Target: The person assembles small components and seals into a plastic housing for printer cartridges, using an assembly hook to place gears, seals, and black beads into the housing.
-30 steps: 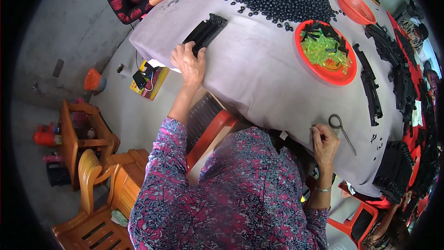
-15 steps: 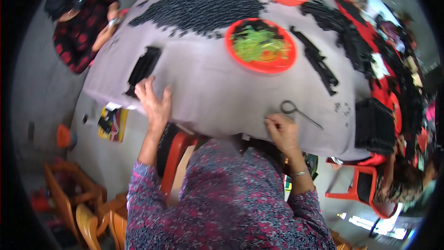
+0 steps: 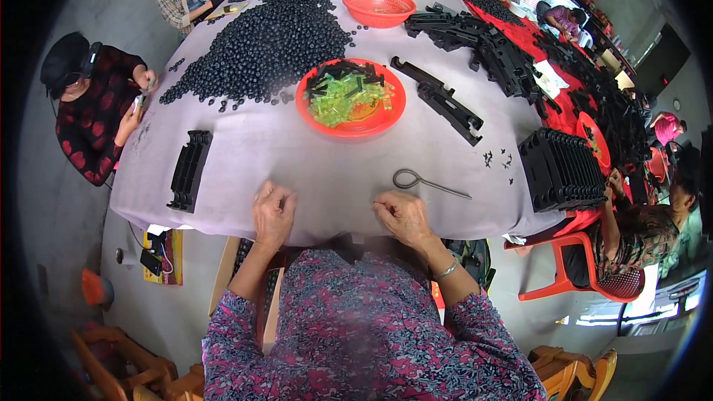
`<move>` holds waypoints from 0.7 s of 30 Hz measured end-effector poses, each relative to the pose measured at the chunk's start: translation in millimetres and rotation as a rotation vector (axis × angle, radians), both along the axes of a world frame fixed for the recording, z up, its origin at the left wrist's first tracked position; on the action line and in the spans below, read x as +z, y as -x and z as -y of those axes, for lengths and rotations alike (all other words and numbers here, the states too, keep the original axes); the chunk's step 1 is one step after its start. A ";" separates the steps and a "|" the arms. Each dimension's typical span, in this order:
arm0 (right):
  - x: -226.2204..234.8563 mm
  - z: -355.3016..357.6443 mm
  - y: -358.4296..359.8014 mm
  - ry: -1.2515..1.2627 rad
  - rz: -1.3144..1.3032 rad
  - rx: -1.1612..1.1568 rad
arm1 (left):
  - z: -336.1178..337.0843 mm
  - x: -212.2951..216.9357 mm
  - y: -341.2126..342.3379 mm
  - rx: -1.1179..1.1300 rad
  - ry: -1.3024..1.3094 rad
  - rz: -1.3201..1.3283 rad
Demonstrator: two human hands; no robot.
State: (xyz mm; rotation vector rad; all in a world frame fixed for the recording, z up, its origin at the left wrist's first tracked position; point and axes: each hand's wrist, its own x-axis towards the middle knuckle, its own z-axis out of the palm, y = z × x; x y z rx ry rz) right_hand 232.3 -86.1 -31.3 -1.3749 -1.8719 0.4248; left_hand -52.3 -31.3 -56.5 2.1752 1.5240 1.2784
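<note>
My left hand (image 3: 272,215) rests curled on the cloth near the table's front edge, nothing showing in it. A long black slotted plastic frame (image 3: 190,171) lies to its left, apart from it. My right hand (image 3: 403,217) is also curled on the cloth; its fingertips are tucked in, so whether it holds something small is hidden. Just beyond it lies a metal rod with a ring handle (image 3: 434,184). Farther off, a red plastic tray (image 3: 353,132) holds translucent green-yellow pieces (image 3: 342,100) and small black pieces (image 3: 364,71).
A big heap of small round black parts (image 3: 275,41) covers the far left. Beyond the tray stands a red basket (image 3: 379,9). Loose black frames (image 3: 445,104) and a stack of black frames (image 3: 562,171) lie rightward, near tiny black bits (image 3: 505,157). Several people sit around the tables.
My left hand has left the black frame, moved right and curled its previously spread fingers. My right hand stays curled near the ring-handled rod. The view has shifted, showing more of the room.
</note>
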 end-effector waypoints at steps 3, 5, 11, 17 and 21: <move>-1.1 -0.8 -0.3 0.009 -0.009 0.007 | 0.0 -0.7 0.1 0.015 -0.017 -0.022; -1.3 -1.7 -0.9 0.003 -0.011 0.022 | 1.1 0.4 -0.7 0.025 -0.040 -0.032; 0.8 -0.2 1.2 0.004 -0.004 0.006 | 2.1 1.6 -0.6 0.025 -0.027 -0.039; 0.6 -0.4 1.3 0.010 -0.012 0.011 | 4.2 2.3 -1.1 0.053 -0.068 -0.063; -0.9 -0.6 0.9 0.019 -0.016 0.012 | 5.2 1.4 -1.5 0.081 -0.021 -0.036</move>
